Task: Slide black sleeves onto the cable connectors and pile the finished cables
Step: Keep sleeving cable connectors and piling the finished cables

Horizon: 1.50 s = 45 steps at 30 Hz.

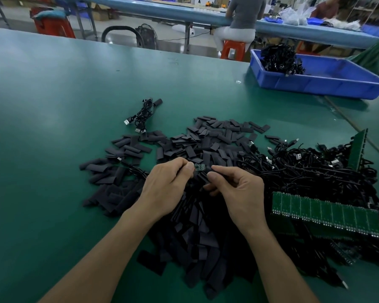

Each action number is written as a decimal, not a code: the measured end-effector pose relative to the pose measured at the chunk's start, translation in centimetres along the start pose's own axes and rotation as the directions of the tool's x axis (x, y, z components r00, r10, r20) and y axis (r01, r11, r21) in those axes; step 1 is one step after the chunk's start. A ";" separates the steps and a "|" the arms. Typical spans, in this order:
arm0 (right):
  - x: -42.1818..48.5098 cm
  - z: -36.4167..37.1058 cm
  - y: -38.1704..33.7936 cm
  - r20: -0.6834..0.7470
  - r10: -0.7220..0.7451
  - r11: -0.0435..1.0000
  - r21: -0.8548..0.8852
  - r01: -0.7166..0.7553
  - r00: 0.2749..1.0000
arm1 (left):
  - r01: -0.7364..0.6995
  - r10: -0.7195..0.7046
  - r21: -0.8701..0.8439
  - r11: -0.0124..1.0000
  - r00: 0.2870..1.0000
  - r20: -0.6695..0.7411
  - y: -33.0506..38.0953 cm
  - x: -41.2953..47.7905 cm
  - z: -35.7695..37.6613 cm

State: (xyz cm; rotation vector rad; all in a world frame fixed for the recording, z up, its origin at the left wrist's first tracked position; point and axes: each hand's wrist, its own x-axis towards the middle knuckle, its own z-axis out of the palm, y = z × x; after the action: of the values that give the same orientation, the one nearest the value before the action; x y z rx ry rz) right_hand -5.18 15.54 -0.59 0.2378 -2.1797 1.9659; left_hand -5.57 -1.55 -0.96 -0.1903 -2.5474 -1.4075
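Left hand (165,186) pinches small green connector board (199,167) between thumb and forefinger, its cable (136,170) trailing left. Right hand (239,191) pinches a black sleeve (204,177) just beside the board, fingers curled. Both are over a heap of loose sleeves (206,141) on green table (53,106). Small pile of cables (141,115) further back left, one end sleeved. Tangle of bare cables (311,169) at right, green board strips (326,215) on it. Blue bin (328,84) far right holds more cables (280,60)
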 end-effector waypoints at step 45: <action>0.1 -0.5 0.4 0.117 -0.028 0.999 -0.017 0.030 0.993 | -0.035 0.023 0.088 0.996 0.990 0.136 -0.1 0.2 -0.6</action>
State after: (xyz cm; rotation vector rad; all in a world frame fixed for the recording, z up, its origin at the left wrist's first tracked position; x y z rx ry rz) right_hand -5.41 16.07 -0.92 0.3882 -2.2509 1.9617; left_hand -5.74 -2.15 -0.67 -0.3165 -2.6985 -1.3078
